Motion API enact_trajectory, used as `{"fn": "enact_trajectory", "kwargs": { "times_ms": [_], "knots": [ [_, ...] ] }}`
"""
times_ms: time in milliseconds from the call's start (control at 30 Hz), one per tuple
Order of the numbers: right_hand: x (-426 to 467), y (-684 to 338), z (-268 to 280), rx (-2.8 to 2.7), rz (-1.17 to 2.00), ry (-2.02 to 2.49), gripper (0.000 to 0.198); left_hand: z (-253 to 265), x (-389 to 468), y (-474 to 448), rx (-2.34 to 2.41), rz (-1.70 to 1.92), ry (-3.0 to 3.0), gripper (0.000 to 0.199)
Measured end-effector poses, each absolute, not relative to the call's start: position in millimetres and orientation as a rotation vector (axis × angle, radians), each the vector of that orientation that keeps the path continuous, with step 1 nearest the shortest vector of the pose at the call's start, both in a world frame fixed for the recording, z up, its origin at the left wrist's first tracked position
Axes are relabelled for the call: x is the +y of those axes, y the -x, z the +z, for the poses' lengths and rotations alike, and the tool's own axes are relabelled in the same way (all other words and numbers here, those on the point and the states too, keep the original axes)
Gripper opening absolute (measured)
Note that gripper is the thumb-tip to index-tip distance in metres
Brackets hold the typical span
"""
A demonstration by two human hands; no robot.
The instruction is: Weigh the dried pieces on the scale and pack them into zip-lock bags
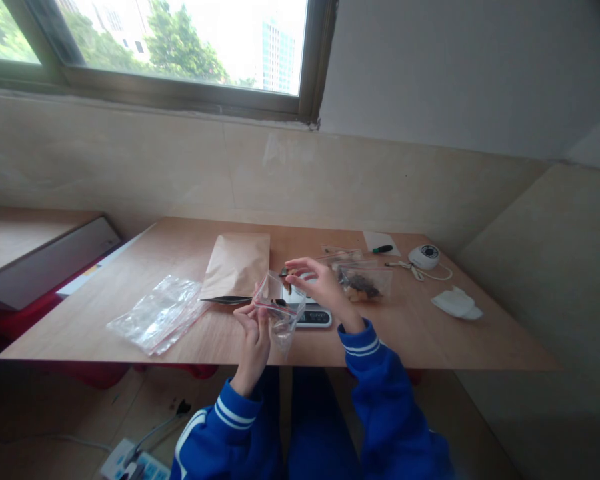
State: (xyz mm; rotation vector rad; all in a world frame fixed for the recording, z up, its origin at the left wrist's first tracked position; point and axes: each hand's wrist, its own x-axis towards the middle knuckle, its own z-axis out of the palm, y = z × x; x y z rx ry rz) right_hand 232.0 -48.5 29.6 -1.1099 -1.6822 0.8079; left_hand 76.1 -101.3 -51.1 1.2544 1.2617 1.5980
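My left hand (253, 333) is closed on a clear zip bag (283, 321) with a red seal line, holding it up with its mouth spread. Above that mouth, my right hand (321, 285) pinches small brown dried pieces (290, 277); their exact kind is too small to make out. A dark bit shows at the bag, whether inside it I cannot tell. Behind the bag sits a white digital scale (316, 317), partly hidden by the bag and my right hand. A brown paper pouch (237, 267) lies just beyond my left hand, its dark opening towards me.
Flat clear zip bags (163, 313) lie at the left. Filled zip bags (364, 283) with dark dried pieces lie right of the scale. Further right are a green-handled tool (383, 249) on paper, a white dome camera (424, 257) with its cable, and a crumpled white tissue (457, 304).
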Motion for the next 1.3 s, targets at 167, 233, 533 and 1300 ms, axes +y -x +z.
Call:
{"fn": "enact_trajectory", "kwargs": {
  "times_ms": [167, 233, 533, 1300],
  "knots": [
    [-43, -240, 14, -1.731, 0.621, 1.196, 0.03, -52, -103, -76, 1.235, 1.58, -1.216, 0.038],
    [-36, -246, -10, -1.776, 0.456, 1.37, 0.028, -54, -103, -74, 1.257, 1.586, -1.201, 0.039],
    [-33, -251, -37, -1.761, 0.243, 1.575, 0.019, -59, -102, -72, 1.214, 1.618, -1.151, 0.038],
    [6, -225, -47, -2.033, 0.118, 1.776, 0.016, -61, -104, -78, 1.279, 1.63, -1.131, 0.036]
  ]
}}
